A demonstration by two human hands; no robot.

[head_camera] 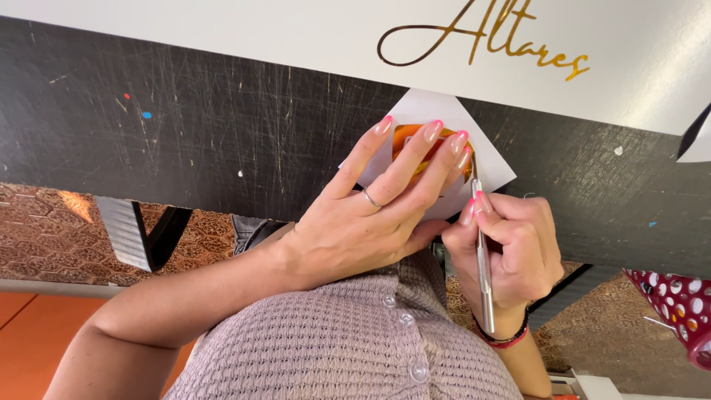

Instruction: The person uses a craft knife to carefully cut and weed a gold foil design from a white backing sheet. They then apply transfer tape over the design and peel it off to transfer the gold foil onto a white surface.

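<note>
A small white paper sheet (492, 172), set cornerwise like a diamond, is lying flat on the scratched black worktable (185, 126), and on it a shiny gold-orange vinyl decal (415, 141) is showing between the fingers that cover most of it. The left hand (370, 215) is resting palm-down over the sheet, fingers spread and lying flat, pink-tipped nails pointing toward the far edge, pressing paper and decal down against the table; a thin silver ring (370, 198) is sitting on one finger. Just to its right, the right hand (518, 252) is pinching a slim metal weeding tool (483, 259) pen-fashion between thumb and forefinger, the other fingers curled in beneath; the tool's fine tip is meeting the decal's right edge beside the left hand's fingertips, and its silver shaft is running back past the wrist. A red and dark beaded bracelet (503, 339) is circling that wrist. Beyond the sheet, along the table's far side, a large white board (296, 37) bearing gold cursive lettering is lying partly over the black surface. Specks of paint are dotting the tabletop. Nearest the camera, a knitted mauve buttoned top (355, 341) is filling the lower frame. At the right edge, a red perforated container (678, 304) is peeking in, well apart from both hands.
</note>
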